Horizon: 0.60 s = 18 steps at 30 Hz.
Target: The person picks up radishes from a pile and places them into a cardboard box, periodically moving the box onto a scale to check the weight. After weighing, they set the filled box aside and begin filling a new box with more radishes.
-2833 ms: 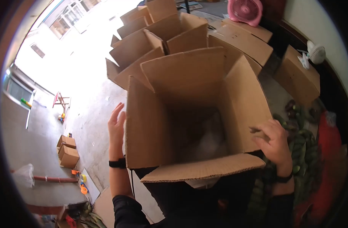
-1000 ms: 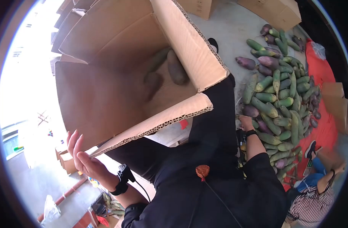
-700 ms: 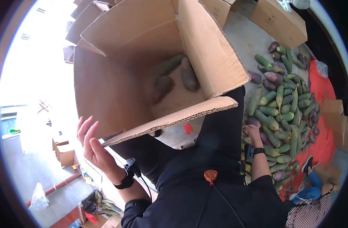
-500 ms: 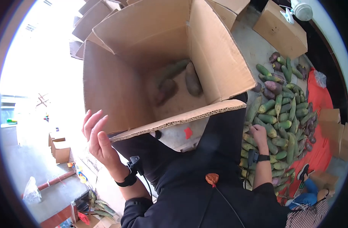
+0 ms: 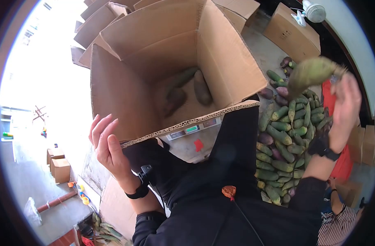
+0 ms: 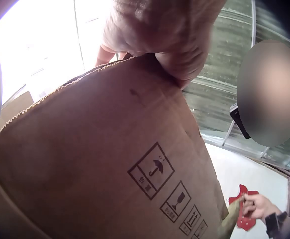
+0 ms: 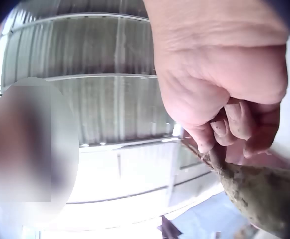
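A tall cardboard box (image 5: 230,57) stands with its top flaps up, in front of my legs. Three dark radishes (image 5: 202,88) lie on its bottom. At the near left corner, my left hand (image 5: 109,149) holds the flap edge between thumb and fingers; the left wrist view has the printed carton side (image 6: 85,139) below this hand. My right hand (image 5: 346,104) is raised at the right above the pile and pinches a large green radish (image 5: 312,76) by its thin end. In the right wrist view the body of this radish (image 7: 264,199) hangs from the fingertips.
A pile of green and purple radishes (image 5: 283,135) covers the floor to my right, beside a red sheet (image 5: 341,164). More cartons (image 5: 292,33) stand ahead, one with a small fan (image 5: 314,11). Another person in a striped top (image 5: 341,225) is at the lower right.
My right hand, first beside the box, went down to the pile and has now risen with a green radish. My left hand came onto the flap corner. The view shifted toward the pile.
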Each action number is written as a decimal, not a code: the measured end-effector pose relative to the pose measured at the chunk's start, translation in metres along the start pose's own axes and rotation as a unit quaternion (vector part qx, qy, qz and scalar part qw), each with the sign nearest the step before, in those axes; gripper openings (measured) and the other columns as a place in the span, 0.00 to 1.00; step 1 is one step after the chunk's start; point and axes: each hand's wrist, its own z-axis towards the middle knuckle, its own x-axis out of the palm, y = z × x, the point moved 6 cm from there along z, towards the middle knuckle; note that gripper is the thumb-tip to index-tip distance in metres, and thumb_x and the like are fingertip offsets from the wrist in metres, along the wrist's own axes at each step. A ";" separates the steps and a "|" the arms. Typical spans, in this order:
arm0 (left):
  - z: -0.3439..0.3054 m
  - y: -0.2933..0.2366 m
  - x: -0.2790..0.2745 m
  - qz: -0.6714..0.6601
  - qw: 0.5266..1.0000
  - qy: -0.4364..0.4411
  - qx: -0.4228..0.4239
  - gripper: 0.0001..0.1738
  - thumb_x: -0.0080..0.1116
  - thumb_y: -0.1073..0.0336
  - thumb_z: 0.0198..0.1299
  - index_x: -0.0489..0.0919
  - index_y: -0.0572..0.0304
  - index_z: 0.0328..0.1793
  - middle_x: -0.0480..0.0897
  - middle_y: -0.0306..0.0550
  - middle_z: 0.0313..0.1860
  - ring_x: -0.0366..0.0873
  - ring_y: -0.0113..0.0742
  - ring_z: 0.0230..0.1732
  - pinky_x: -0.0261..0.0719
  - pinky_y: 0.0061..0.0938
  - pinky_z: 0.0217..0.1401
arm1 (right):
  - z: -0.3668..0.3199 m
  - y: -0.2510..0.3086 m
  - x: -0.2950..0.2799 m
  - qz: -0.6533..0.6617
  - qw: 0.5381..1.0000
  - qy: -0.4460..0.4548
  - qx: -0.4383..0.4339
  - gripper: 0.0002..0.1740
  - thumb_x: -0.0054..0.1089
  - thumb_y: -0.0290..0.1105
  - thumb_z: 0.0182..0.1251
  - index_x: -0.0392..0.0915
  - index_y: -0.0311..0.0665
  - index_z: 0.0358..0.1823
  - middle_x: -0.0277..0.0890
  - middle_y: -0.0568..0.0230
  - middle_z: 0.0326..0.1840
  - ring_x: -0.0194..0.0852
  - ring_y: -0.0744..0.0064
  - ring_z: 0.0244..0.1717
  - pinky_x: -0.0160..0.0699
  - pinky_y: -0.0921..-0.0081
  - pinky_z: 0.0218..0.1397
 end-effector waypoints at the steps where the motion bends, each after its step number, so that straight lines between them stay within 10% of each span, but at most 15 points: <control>1: -0.001 0.000 -0.001 0.003 1.000 -0.001 -0.001 0.23 0.40 0.55 0.69 0.83 0.65 0.42 0.81 0.49 0.50 0.67 0.48 0.63 0.59 0.43 0.69 | 0.014 0.019 0.001 0.072 0.996 0.044 -0.021 0.12 0.53 0.33 0.68 0.76 0.31 0.44 0.70 0.69 0.30 0.64 0.80 0.28 0.63 0.79 0.35; 4: -0.002 -0.001 0.001 0.001 1.000 0.005 0.003 0.23 0.40 0.57 0.69 0.83 0.67 0.42 0.81 0.49 0.50 0.68 0.48 0.63 0.59 0.42 0.69 | 0.032 0.083 0.055 0.084 0.991 -0.021 -0.100 0.13 0.53 0.35 0.68 0.78 0.31 0.41 0.74 0.68 0.28 0.67 0.78 0.28 0.67 0.76 0.35; 9: -0.004 -0.001 0.003 0.002 1.000 -0.005 -0.011 0.24 0.37 0.58 0.70 0.82 0.67 0.42 0.80 0.48 0.51 0.68 0.47 0.63 0.60 0.41 0.68 | 0.030 0.120 0.152 0.192 0.888 0.323 -0.264 0.13 0.50 0.38 0.71 0.76 0.34 0.40 0.63 0.78 0.20 0.52 0.89 0.16 0.66 0.85 0.27; 11: -0.005 -0.001 0.005 -0.003 1.000 0.002 -0.016 0.24 0.36 0.58 0.71 0.82 0.67 0.43 0.80 0.48 0.52 0.68 0.46 0.64 0.61 0.40 0.68 | 0.014 0.111 0.178 0.070 0.959 0.224 -0.161 0.13 0.53 0.37 0.69 0.78 0.32 0.39 0.66 0.76 0.21 0.56 0.87 0.18 0.66 0.82 0.27; 12: -0.005 -0.001 0.005 -0.005 1.000 -0.005 -0.026 0.24 0.37 0.57 0.71 0.82 0.67 0.43 0.80 0.48 0.51 0.68 0.47 0.64 0.60 0.42 0.68 | 0.021 0.088 0.182 0.148 0.886 0.424 -0.114 0.13 0.54 0.36 0.68 0.76 0.32 0.42 0.72 0.72 0.26 0.65 0.82 0.22 0.71 0.78 0.30; 14: -0.006 -0.002 0.006 0.000 0.999 -0.010 -0.037 0.25 0.36 0.55 0.71 0.82 0.66 0.43 0.80 0.48 0.51 0.67 0.48 0.63 0.60 0.43 0.68 | 0.004 0.060 0.200 -0.100 0.938 0.315 -0.108 0.12 0.59 0.37 0.59 0.82 0.35 0.32 0.79 0.64 0.24 0.74 0.71 0.24 0.74 0.72 0.32; 16: -0.007 -0.002 0.007 0.002 0.999 -0.005 -0.038 0.25 0.36 0.55 0.71 0.82 0.66 0.43 0.80 0.47 0.51 0.67 0.48 0.63 0.60 0.43 0.68 | -0.019 0.037 0.215 -0.240 0.869 0.429 -0.048 0.09 0.57 0.32 0.60 0.80 0.33 0.31 0.78 0.57 0.25 0.78 0.66 0.29 0.73 0.69 0.35; 18: -0.008 0.000 0.008 0.010 0.999 -0.012 -0.050 0.26 0.34 0.56 0.72 0.82 0.66 0.43 0.80 0.47 0.51 0.68 0.46 0.63 0.61 0.42 0.68 | -0.039 0.001 0.230 -0.339 0.818 0.430 -0.178 0.08 0.59 0.31 0.55 0.78 0.32 0.28 0.76 0.51 0.21 0.77 0.56 0.25 0.74 0.63 0.32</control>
